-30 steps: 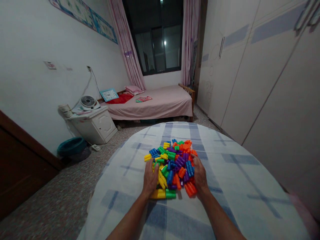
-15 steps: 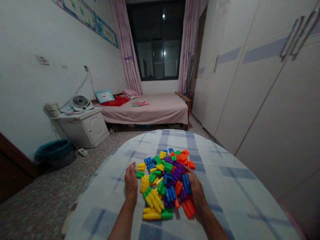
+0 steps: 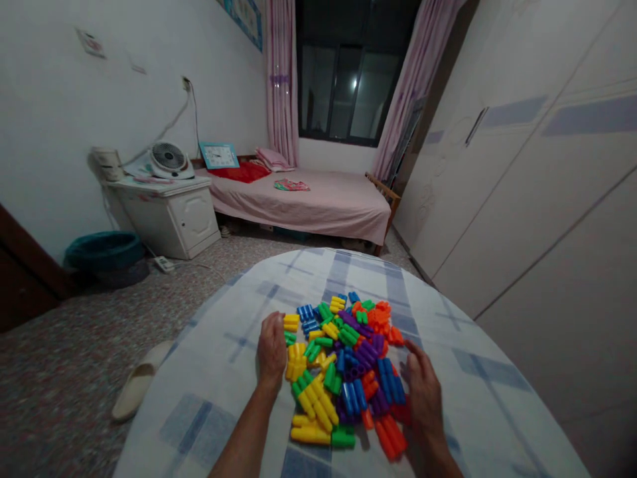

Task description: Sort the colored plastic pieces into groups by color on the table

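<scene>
A heap of bullet-shaped plastic building blocks in yellow, green, blue, purple and orange lies on the table. At the heap's left edge my left hand (image 3: 271, 348) rests on its side, fingers out and curved, close to a yellow block (image 3: 297, 362). Its fingertips are by another yellow block (image 3: 291, 323), and I cannot tell if they touch. My right hand (image 3: 424, 388) stands on the right side, fingers extended, near a blue block (image 3: 391, 381) and an orange block (image 3: 391, 437). Neither hand holds a block. A yellow block with a green end (image 3: 343, 437) lies nearest me.
A checked blue and white cloth (image 3: 472, 398) covers the rounded table. Beyond stand a bed (image 3: 328, 206), a white cabinet (image 3: 192, 222) with a fan (image 3: 169, 158), and a teal-lined bin (image 3: 107, 255). A slipper (image 3: 139, 382) lies on the floor. Wardrobe doors (image 3: 522, 199) line the right.
My right hand has drawn off to the right, away from the blue block. My left hand stays at the heap's left edge. The camera's view has tilted and shifted.
</scene>
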The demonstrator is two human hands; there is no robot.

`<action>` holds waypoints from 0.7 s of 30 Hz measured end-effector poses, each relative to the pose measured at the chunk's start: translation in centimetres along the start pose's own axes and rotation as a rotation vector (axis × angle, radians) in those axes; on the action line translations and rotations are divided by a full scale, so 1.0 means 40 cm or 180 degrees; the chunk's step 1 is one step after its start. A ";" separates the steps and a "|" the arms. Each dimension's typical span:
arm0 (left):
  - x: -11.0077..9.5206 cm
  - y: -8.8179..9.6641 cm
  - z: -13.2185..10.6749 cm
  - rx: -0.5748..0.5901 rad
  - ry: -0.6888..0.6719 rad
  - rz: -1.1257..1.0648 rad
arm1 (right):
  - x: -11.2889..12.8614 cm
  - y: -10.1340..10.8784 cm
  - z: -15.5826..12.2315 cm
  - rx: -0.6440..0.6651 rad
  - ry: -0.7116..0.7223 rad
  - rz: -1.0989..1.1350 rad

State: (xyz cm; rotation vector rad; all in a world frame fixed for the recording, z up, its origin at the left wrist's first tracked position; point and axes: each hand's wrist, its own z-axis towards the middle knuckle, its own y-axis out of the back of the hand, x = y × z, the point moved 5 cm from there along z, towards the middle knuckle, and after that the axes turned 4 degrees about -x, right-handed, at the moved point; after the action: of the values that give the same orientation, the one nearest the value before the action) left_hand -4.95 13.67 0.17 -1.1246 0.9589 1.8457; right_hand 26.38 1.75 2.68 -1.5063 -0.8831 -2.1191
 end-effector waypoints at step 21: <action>-0.015 -0.001 -0.007 -0.0001 0.0004 0.0181 | -0.031 -0.248 0.299 0.1724 0.0512 -0.1072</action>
State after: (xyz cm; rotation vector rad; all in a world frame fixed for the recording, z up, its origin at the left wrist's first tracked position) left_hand -4.61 13.30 0.64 -1.1093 1.0009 1.8906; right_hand 28.76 17.11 1.54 -0.9494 -1.5777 -1.9468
